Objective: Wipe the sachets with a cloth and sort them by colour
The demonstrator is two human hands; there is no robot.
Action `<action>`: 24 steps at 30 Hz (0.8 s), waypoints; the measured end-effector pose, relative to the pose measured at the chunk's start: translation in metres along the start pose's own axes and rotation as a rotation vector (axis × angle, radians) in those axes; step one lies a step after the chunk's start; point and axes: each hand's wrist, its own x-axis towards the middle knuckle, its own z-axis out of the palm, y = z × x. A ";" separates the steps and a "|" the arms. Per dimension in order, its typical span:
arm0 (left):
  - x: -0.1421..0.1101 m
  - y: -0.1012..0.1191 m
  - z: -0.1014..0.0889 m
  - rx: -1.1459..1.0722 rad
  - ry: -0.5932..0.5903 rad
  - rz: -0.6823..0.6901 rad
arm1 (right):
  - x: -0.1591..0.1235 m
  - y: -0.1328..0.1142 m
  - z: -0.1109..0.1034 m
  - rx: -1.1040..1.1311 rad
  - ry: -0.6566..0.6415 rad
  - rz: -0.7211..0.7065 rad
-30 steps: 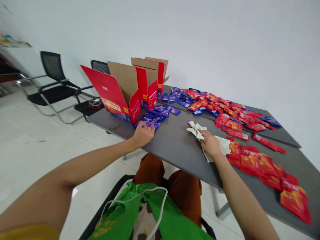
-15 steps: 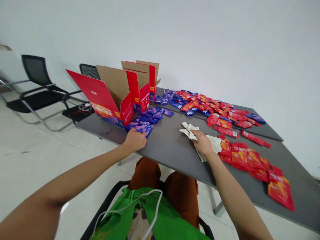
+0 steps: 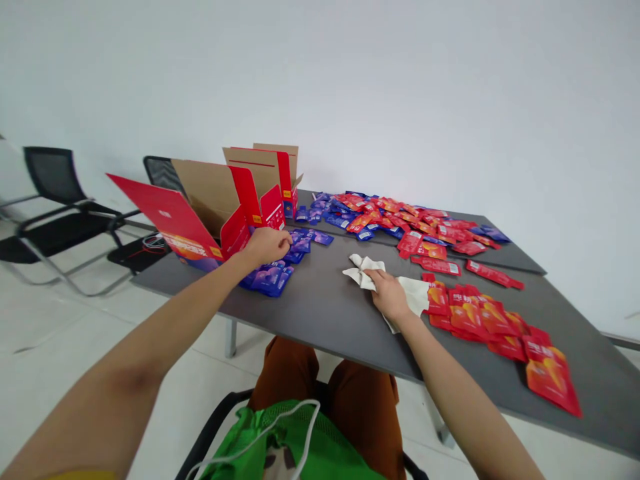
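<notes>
My left hand (image 3: 268, 245) is closed, its fingers curled, above purple-blue pouches (image 3: 271, 279) beside the nearest open red carton (image 3: 186, 223). Whatever its fingers hold, if anything, is hidden. My right hand (image 3: 391, 297) grips a white cloth (image 3: 416, 293) that lies crumpled on the grey table (image 3: 330, 313). One end of the cloth bunches up past the fingertips; the other spreads flat under the hand and touches red pouches (image 3: 475, 312), which overlap in a row to the right.
More open cartons (image 3: 273, 207) stand behind the nearest one. A mixed heap of red and blue pouches (image 3: 400, 217) covers the back of the table, near the white wall. Black chairs (image 3: 55, 200) are on the left, one with a coiled cable (image 3: 154, 241) on its seat.
My left hand has lifted off the front purple-blue pouches and moved farther back, beside the carton. The right hand keeps its grip on the cloth. The whole view has shifted slightly.
</notes>
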 end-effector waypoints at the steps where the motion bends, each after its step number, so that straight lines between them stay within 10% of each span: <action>1: 0.012 0.008 0.005 0.004 -0.009 0.002 | 0.000 0.000 0.000 0.004 -0.004 0.003; 13: 0.143 0.151 0.075 -0.034 -0.102 -0.128 | -0.002 -0.004 -0.003 0.019 -0.036 0.032; 24: 0.178 0.161 0.114 0.065 -0.218 0.193 | -0.004 -0.005 -0.003 -0.012 -0.048 -0.009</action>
